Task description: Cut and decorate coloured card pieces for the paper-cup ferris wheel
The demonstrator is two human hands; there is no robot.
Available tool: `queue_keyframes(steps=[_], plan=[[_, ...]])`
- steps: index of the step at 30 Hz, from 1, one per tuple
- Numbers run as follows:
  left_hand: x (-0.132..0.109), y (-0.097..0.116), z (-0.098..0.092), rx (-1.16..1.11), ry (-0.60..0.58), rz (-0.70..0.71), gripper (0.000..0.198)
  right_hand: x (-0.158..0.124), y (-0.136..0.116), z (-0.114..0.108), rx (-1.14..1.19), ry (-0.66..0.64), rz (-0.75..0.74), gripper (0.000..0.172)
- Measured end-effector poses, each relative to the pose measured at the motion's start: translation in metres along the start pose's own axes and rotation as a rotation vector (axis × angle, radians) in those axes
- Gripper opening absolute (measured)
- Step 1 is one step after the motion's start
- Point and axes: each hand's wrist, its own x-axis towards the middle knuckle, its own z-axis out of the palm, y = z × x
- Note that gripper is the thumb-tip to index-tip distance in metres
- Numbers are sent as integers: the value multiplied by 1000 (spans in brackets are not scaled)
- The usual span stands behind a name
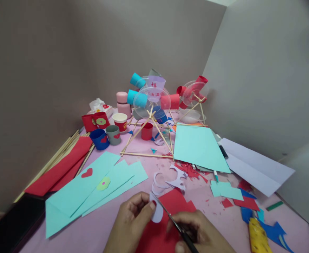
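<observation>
Between the thumb and fingers of my left hand (135,219) is a small lilac paper piece (158,213) with a rounded lower edge. My right hand (195,226) grips black-handled scissors (178,226), whose blades lie along the upper right edge of the lilac piece. Under both hands lies red paper (154,239). Curved lilac paper offcuts (177,178) rest just beyond the fingertips. Left of my hands, several overlapping mint-green sheets (65,207) carry a red paper heart (87,172) and a yellow-green paper flower (103,183).
A stick frame (147,154) bears a wheel of clear discs (151,102) and coloured paper tubes; a similar wheel (194,93) stands behind. Paper cups (120,122), a pink flask (123,102) and wooden sticks (65,149) are at left. Mint sheets (199,146), folded lilac paper (254,165) and scraps lie right.
</observation>
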Motion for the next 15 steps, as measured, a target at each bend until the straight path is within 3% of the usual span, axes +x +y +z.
queue_keyframes(steps=[4,15], plan=[[0,0,2,-11,17,-1,23,1,-4,-2,12,-16,42,65],[-2,5,3,9,4,-19,22,-3,2,-4,-14,80,-75,46]])
